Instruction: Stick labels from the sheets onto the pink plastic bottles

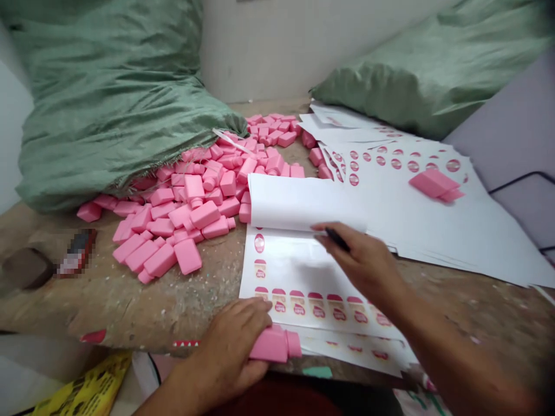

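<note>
left hand (225,349) grips a pink bottle (273,344), right hand (362,263) pinches a black item (336,238) over label sheets (303,202); many bare bottles (195,196) lie heaped.

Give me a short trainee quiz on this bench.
1. Which hand holds the pink bottle?
2. True or false: loose bottles lie spilled at the mouth of a green sack.
3. What lies on the sheets at upper right?

Key:
1. Left hand
2. True
3. Another pink bottle
</note>
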Demonstrator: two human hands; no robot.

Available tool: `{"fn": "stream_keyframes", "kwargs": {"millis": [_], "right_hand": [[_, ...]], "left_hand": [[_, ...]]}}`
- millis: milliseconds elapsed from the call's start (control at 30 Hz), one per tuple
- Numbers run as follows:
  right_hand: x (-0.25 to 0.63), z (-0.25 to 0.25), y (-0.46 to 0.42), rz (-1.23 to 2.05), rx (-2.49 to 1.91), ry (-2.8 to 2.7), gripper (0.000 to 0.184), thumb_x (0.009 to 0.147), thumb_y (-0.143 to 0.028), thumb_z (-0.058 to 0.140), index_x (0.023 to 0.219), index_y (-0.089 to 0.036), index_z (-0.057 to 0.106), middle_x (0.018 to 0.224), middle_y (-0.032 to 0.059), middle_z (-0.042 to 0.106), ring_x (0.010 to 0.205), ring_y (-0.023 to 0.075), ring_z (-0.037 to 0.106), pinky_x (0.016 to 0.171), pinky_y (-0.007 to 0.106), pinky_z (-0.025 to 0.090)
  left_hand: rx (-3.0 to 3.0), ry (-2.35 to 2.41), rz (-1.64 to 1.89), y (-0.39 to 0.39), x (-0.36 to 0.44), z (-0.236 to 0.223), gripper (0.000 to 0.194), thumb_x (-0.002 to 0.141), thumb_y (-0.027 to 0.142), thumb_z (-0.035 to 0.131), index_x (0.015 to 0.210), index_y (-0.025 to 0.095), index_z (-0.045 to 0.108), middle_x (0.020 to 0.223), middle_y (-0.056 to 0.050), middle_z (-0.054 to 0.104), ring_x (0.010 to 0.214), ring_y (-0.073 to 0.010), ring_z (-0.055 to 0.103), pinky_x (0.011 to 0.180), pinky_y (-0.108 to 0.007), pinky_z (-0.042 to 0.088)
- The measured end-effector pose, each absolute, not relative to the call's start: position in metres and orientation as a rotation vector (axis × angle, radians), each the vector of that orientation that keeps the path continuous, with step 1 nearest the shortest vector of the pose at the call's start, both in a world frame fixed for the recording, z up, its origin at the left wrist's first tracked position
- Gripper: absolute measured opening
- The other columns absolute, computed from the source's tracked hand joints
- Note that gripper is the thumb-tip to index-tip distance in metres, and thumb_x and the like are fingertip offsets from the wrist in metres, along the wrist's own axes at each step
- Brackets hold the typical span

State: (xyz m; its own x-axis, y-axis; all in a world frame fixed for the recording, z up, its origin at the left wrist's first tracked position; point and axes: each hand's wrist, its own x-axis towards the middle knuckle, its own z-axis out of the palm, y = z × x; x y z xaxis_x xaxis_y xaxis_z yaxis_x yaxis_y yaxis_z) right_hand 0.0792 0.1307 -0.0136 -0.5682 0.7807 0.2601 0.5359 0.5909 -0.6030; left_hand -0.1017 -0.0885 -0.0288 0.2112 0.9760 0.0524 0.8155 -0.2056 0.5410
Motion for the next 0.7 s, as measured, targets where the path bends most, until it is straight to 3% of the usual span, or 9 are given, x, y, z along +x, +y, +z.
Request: {"fn": "stream_keyframes", "kwargs": {"millis": [200, 300, 400, 533, 633, 700], "right_hand": [[0.077, -0.034, 0.079, 1.02, -1.188, -2.316, 0.038, 0.092, -0.052, 0.045, 0.107, -0.023, 0.065, 0.086, 0.0047, 0.073, 0.073, 0.0244, 0.068, 0.064, 0.035, 0.051], [0.061, -0.039, 0.075, 1.02, -1.073, -2.336, 0.035, 0.096, -0.042, 0.038, 0.103, -0.024, 0.066, 0.096, 0.005, 0.074, 0.084, 0.024, 0.069, 0.071, 0.036, 0.052], [0.046, -0.045, 0.074, 0.965, -1.045, -2.332, 0.028, 0.092, -0.036, 0.044, 0.1, -0.025, 0.069, 0.101, 0.0048, 0.074, 0.09, 0.0255, 0.068, 0.077, 0.038, 0.051], [0.053, -0.046, 0.069, 0.878, -1.046, -2.268, 0.029, 0.092, -0.037, 0.045, 0.104, -0.025, 0.069, 0.104, 0.0072, 0.073, 0.094, 0.0272, 0.067, 0.082, 0.043, 0.05], [0.092, -0.043, 0.069, 0.737, -1.197, -2.069, 0.028, 0.092, -0.042, 0.05, 0.108, -0.028, 0.068, 0.107, 0.0077, 0.071, 0.1, 0.0299, 0.064, 0.089, 0.046, 0.047], [0.125, -0.045, 0.074, 0.76, -1.445, -1.811, 0.028, 0.09, -0.047, 0.056, 0.111, -0.032, 0.067, 0.108, 0.0067, 0.069, 0.098, 0.0309, 0.064, 0.083, 0.045, 0.05]], "left_hand": [[1.9, 1.657, 0.608, -0.09, -0.102, -0.023, 0.047, 0.072, 0.014, 0.06, 0.118, 0.019, 0.053, 0.129, -0.013, 0.063, 0.118, -0.0284, 0.059, 0.1, -0.046, 0.047], [1.48, 1.703, 0.783, -0.076, -0.109, -0.01, 0.034, 0.077, 0.028, 0.066, 0.11, 0.022, 0.059, 0.109, -0.007, 0.069, 0.096, -0.0238, 0.063, 0.086, -0.039, 0.051], [0.962, 1.636, 1.157, -0.052, -0.119, -0.007, 0.034, 0.079, 0.041, 0.068, 0.105, 0.021, 0.06, 0.097, -0.004, 0.067, 0.085, -0.0196, 0.061, 0.076, -0.032, 0.049], [0.619, 1.444, 1.605, -0.032, -0.125, -0.024, 0.034, 0.081, 0.039, 0.068, 0.108, 0.02, 0.058, 0.105, -0.004, 0.066, 0.095, -0.018, 0.06, 0.089, -0.032, 0.045], [0.512, 1.438, 1.664, -0.039, -0.12, -0.039, 0.035, 0.083, 0.038, 0.068, 0.112, 0.021, 0.057, 0.107, -0.002, 0.065, 0.096, -0.0167, 0.06, 0.09, -0.031, 0.045], [0.474, 1.395, 1.653, -0.048, -0.112, -0.044, 0.034, 0.083, 0.038, 0.068, 0.111, 0.022, 0.057, 0.109, -0.002, 0.065, 0.095, -0.0161, 0.06, 0.089, -0.03, 0.045]]}}
